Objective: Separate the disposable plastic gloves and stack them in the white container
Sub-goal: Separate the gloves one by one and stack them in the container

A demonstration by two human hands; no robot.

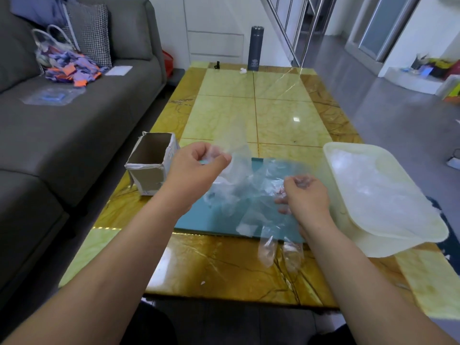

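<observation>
My left hand [199,165] pinches the cuff of a clear disposable plastic glove [234,155] and holds it up above the table. My right hand [305,195] grips another clear glove [268,235] whose fingers hang down over the near edge of a teal mat [199,217]. A loose heap of clear gloves [231,190] lies on the mat between my hands. The white container [433,230] stands to the right of my right hand, with several clear gloves [373,188] lying inside it.
An open cardboard box [149,165] stands left of my left hand. A dark flask [255,48] stands at the yellow marble table's [224,265] far end. A grey sofa [62,135] with bags runs along the left. Grey floor lies to the right.
</observation>
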